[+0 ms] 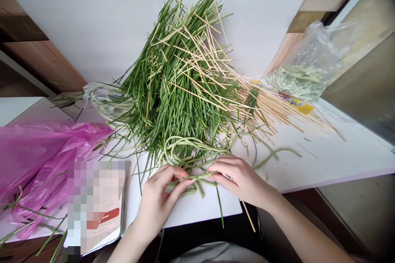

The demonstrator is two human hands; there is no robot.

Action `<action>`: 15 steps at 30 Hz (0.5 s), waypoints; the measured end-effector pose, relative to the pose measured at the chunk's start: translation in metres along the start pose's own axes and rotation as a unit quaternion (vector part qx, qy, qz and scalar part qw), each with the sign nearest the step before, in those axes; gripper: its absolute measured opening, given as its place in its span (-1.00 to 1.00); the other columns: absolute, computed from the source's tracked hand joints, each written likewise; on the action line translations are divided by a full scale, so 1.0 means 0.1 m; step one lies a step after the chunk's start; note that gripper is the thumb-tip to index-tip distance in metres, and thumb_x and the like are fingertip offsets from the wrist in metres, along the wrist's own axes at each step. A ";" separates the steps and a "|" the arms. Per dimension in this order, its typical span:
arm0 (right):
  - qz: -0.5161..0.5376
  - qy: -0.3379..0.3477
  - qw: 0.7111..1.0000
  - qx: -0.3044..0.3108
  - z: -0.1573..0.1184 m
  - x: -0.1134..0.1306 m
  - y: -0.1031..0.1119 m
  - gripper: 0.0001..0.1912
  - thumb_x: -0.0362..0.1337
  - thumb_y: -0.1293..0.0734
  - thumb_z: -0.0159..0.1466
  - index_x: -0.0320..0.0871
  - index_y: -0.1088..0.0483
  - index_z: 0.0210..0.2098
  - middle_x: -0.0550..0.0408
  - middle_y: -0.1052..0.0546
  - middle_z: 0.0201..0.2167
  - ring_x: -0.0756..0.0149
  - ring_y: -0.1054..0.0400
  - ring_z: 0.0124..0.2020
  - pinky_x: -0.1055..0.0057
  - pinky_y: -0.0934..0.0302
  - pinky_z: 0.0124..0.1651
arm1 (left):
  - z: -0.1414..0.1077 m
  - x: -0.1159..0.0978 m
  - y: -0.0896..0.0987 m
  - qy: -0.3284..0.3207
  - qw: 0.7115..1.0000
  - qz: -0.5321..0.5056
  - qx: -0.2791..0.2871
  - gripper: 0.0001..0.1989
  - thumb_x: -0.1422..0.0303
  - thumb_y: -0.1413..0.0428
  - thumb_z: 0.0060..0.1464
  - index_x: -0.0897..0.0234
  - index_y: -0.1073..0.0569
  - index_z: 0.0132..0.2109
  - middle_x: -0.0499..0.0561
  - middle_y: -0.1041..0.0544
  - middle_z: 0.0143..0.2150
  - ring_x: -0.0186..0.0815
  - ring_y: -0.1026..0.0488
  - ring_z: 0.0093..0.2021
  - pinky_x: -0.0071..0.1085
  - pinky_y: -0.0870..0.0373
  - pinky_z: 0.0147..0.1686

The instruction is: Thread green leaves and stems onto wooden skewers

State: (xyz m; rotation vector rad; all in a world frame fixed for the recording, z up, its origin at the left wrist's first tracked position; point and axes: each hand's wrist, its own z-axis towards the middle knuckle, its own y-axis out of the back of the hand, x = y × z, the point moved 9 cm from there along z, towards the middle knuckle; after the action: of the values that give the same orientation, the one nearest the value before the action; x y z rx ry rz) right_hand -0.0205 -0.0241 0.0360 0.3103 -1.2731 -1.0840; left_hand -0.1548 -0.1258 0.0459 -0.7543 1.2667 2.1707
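Between the two hands runs a long green bean (202, 176). My left hand (160, 195) pinches one end of it between thumb and fingers, and my right hand (237, 176) grips it a little further right. Other long beans (182, 146) lie looped just beyond my fingers, and some trail off to the right. Short bean pieces (200, 189) rest on the white tabletop below the hands. Behind the beans rises a large heap of thin green leaves, like chives (173, 107). Many thin wooden sticks (212, 61) lie across the heap and fan out to the right.
A pink plastic bag (58, 148) spreads over the left side, with a phone or tablet (106, 209) near the front edge. At the right back stands a clear bag (302, 74) of pale green strips. Another clear bag (108, 100) sits left of the heap. A white board (92, 24) stands behind.
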 end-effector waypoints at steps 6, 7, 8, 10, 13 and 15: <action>0.052 -0.053 0.996 0.052 0.00 0.02 -0.09 -0.76 -0.38 -0.28 0.44 -0.13 -0.41 -0.37 0.22 -0.40 -0.49 0.39 -0.23 -0.46 0.44 -0.05 -0.37 | 0.04 -0.24 -0.18 -0.097 0.987 0.112 0.057 -0.80 0.27 -0.16 0.29 0.24 -0.47 0.00 0.00 -0.58 -0.25 -0.24 -0.49 -0.28 -0.35 -0.39 -0.26; 0.064 -0.058 0.995 0.059 0.01 0.04 -0.10 -0.75 -0.38 -0.27 0.45 -0.14 -0.41 -0.39 0.23 -0.41 -0.49 0.40 -0.24 -0.46 0.44 -0.04 -0.37 | 0.05 -0.30 -0.21 -0.120 0.981 0.138 0.061 -0.83 0.28 -0.13 0.31 0.25 -0.48 -0.04 0.01 -0.58 -0.28 -0.24 -0.47 -0.31 -0.35 -0.36 -0.28; 0.078 -0.064 0.993 0.067 0.02 0.04 -0.11 -0.73 -0.38 -0.25 0.46 -0.14 -0.41 -0.39 0.22 -0.42 -0.49 0.40 -0.25 -0.46 0.45 -0.04 -0.37 | 0.06 -0.35 -0.24 -0.141 0.975 0.163 0.060 -0.85 0.30 -0.10 0.33 0.26 -0.50 -0.08 0.00 -0.57 -0.31 -0.24 -0.44 -0.35 -0.34 -0.32 -0.30; 0.112 -0.083 0.987 0.086 0.02 0.04 -0.14 -0.70 -0.36 -0.21 0.48 -0.14 -0.42 -0.38 0.23 -0.44 -0.50 0.41 -0.28 -0.46 0.46 -0.05 -0.35 | 0.08 -0.43 -0.27 -0.177 0.962 0.199 0.058 -0.84 0.34 -0.07 0.35 0.28 -0.52 -0.15 -0.01 -0.54 -0.37 -0.24 -0.39 -0.39 -0.34 -0.25 -0.33; 0.159 -0.109 0.975 0.107 -0.01 0.00 -0.17 -0.66 -0.33 -0.19 0.49 -0.13 -0.41 -0.41 0.26 -0.36 -0.55 0.43 -0.22 -0.50 0.47 -0.04 -0.35 | 0.10 -0.49 -0.28 -0.201 0.955 0.208 0.069 -0.81 0.37 -0.05 0.36 0.29 -0.52 -0.21 -0.02 -0.50 -0.41 -0.26 -0.35 -0.42 -0.33 -0.17 -0.34; 0.191 -0.114 0.970 0.100 -0.04 -0.01 -0.15 -0.65 -0.32 -0.21 0.48 -0.14 -0.36 -0.46 0.27 -0.30 -0.57 0.44 -0.17 -0.52 0.48 -0.02 -0.38 | 0.11 -0.46 -0.29 -0.174 0.968 0.157 0.091 -0.79 0.37 -0.03 0.38 0.28 -0.51 -0.23 -0.03 -0.50 -0.40 -0.28 -0.34 -0.41 -0.34 -0.15 -0.33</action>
State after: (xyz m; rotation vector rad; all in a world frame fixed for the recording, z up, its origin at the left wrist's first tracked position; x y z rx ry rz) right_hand -0.0245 -0.0325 0.0232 0.0847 -1.5760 -0.6753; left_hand -0.1045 -0.1099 0.0645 -0.0910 1.4409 2.2586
